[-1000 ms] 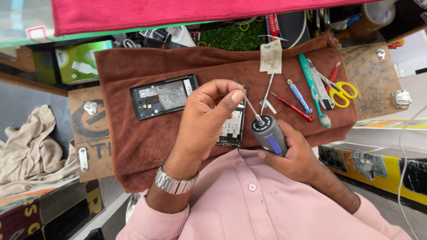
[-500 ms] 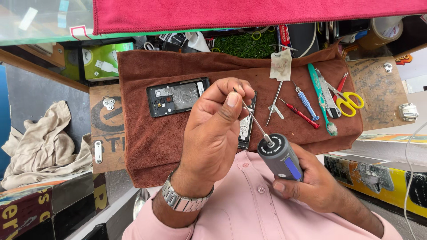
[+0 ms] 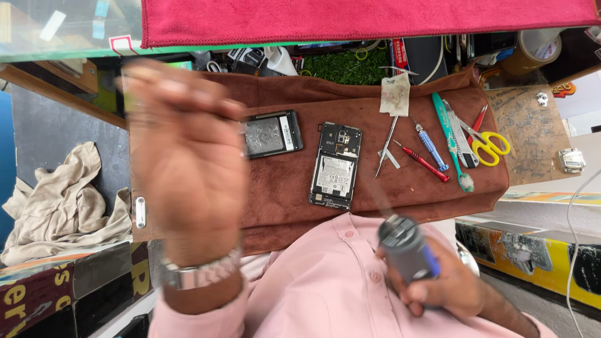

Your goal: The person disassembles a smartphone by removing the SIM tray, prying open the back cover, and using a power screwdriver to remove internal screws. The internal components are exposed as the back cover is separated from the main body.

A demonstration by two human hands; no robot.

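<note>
**Driver raised, phone open**

Your left hand point(image 3: 188, 163) blurs, fingers loosely curled, empty. Your right hand point(image 3: 447, 291) grips the driver point(image 3: 407, 247). The phone point(image 3: 336, 166) lies beyond its fingertips; a slip could gouge its board.

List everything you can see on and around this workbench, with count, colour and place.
opened phone: one, black, centre of brown towel
back cover: one, dark, left of the phone
small screwdrivers: two, blue and red, right of the phone
tweezers: one, silver
toothbrush: one, green
scissors: one, yellow handles
red cloth: one, top edge
beige rag: one, left
left hand: raised, blurred, wristwatch
right hand: grips a dark electric screwdriver
</note>
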